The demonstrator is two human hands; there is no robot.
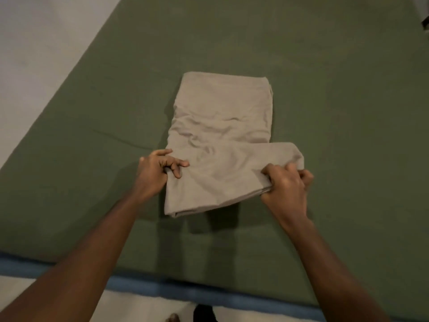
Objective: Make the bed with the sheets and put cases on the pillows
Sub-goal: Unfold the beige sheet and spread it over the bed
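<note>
A folded beige sheet (222,126) lies in the middle of the bed, on the olive green fitted sheet (325,94) that covers the mattress. Its near part is lifted and partly unfolded toward the right, casting a shadow below. My left hand (157,173) grips the near left edge of the beige fabric, fingers curled over it. My right hand (286,184) grips the bunched right end of the same lifted layer. No pillows are in view.
A blue mattress edge (144,284) runs along the near side of the bed, with pale floor (27,66) to the left and below. A small dark object (425,25) shows at the far right edge.
</note>
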